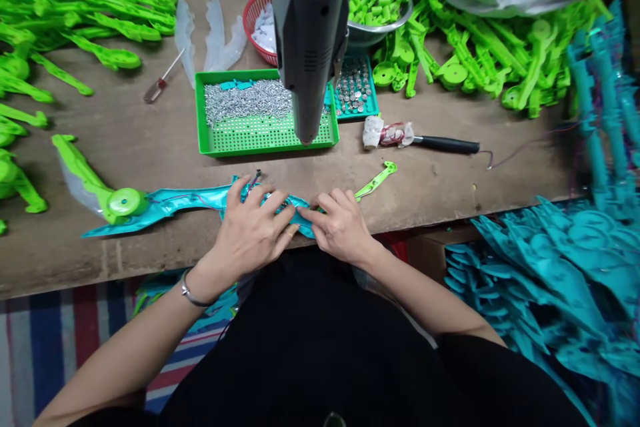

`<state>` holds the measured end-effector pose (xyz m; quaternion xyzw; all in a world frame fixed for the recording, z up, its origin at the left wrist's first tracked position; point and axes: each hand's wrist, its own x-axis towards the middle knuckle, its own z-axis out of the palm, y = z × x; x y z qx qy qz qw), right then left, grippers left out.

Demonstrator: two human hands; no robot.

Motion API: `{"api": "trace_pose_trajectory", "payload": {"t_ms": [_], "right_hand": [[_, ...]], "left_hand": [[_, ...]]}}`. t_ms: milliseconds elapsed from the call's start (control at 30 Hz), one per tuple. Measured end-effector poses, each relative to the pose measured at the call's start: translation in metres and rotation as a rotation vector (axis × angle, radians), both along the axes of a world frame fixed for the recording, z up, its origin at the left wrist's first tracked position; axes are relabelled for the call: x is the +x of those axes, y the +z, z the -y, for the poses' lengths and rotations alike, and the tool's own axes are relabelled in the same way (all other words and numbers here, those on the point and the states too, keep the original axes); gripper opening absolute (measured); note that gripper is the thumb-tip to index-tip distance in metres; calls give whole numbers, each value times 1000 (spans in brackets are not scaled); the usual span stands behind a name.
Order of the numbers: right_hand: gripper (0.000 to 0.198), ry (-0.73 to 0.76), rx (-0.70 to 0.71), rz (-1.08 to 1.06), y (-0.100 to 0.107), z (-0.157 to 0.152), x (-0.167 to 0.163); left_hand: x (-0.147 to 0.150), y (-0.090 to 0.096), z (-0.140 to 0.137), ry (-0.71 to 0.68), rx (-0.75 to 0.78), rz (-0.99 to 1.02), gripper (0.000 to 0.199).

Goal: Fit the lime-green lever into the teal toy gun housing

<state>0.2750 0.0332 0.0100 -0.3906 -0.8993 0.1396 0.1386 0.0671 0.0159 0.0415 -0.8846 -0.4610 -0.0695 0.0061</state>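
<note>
A long blue plastic shell [187, 199] lies along the table's near edge, with a thin wire running in its open side. At its left end sits a round green hub on a green arm piece [75, 159] with a translucent fin. My left hand [257, 227] curls over the shell's right part, thumb at the near side, gripping it. Dark small parts and wire ends show by its fingertips. My right hand [343, 223] has its fingers bunched at the shell's right tip; whatever lies under them is hidden. A narrow green strip [376, 181] sticks out beyond the right hand.
A power screwdriver [313, 47] hangs over a green tray [225, 141] of screws. Nearby are a blue tray [373, 105] of small metal discs, a hammer [445, 144] and a screwdriver [159, 85]. Green parts [125, 20] pile up left; blue shells [575, 280] are heaped right.
</note>
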Motion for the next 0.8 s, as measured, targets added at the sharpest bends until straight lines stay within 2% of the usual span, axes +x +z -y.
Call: {"api": "trace_pose_trajectory", "payload": {"t_ms": [367,500,567,633,800], "right_hand": [[21,-29,19,38,2,0,-3],[22,-2,-41,-65,5,-14,7],[24,-33,-32,-167,9,-39,24],[26,-136,31,-245,17,-79,50],[31,-684,159,-154,50,-217,133]], "left_hand": [[11,6,-9,-44,64,-54,11],[8,0,-12,-95,100,-68,9],[5,-5,-14,-118,121,-55,10],[3,-10,-16,-127,130,-25,11],[3,-6,-16,-77,129,178,13]]}}
